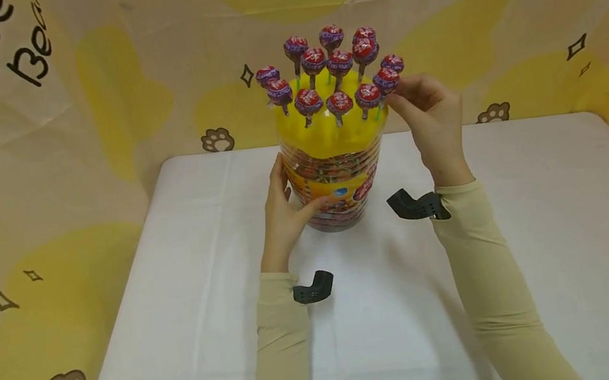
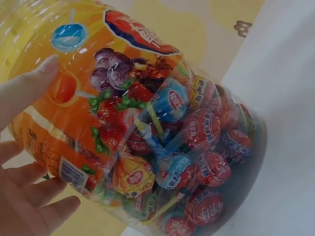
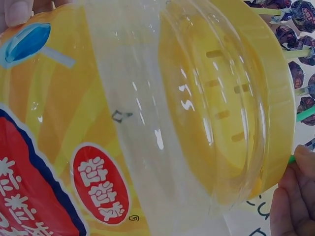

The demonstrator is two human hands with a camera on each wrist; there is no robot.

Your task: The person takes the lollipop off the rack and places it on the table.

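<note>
A clear plastic candy jar with a yellow lid stands upright on the table. Wrapped lollipops show through its lower wall. Around its yellow top, several purple-and-red lollipops stand on their sticks. My left hand holds the jar's left side, thumb across the front label and fingers around the side. At the rim's right edge, my right hand pinches the green stick of a lollipop; how far the stick sits in the lid is hidden by the fingers.
A white cloth covers the table. Behind and to the sides hangs a yellow patterned backdrop with lettering and paw prints. Black wrist mounts jut from both sleeves.
</note>
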